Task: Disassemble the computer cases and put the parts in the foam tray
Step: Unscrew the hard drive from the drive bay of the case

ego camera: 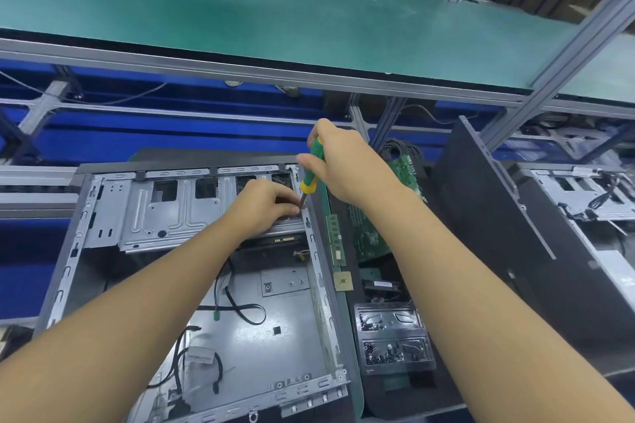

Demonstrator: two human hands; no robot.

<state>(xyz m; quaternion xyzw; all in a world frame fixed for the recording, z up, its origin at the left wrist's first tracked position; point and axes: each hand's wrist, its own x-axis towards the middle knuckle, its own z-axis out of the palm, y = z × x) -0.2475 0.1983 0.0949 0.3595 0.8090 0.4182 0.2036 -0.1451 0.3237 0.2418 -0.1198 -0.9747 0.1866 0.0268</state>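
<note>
Right hand (347, 165) grips a green-and-yellow screwdriver (311, 170) at the open computer case's (281, 336) drive cage (165, 213), left hand (264, 206) pinching its tip. A slip could jab those fingers, or drop a screw inside the case, not into the foam tray (395, 268) alongside.

Foam tray (354, 347) right of open case (192, 285), second case (580, 203) farther right.

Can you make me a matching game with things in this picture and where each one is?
Things:
1. screwdriver
2. memory stick
3. black cables
4. shelf

Places:
A. lying inside the open case
B. held in the right hand
C. overhead, with a teal top
D. lying just right of the case

Pairs: 1-B, 2-D, 3-A, 4-C
</note>
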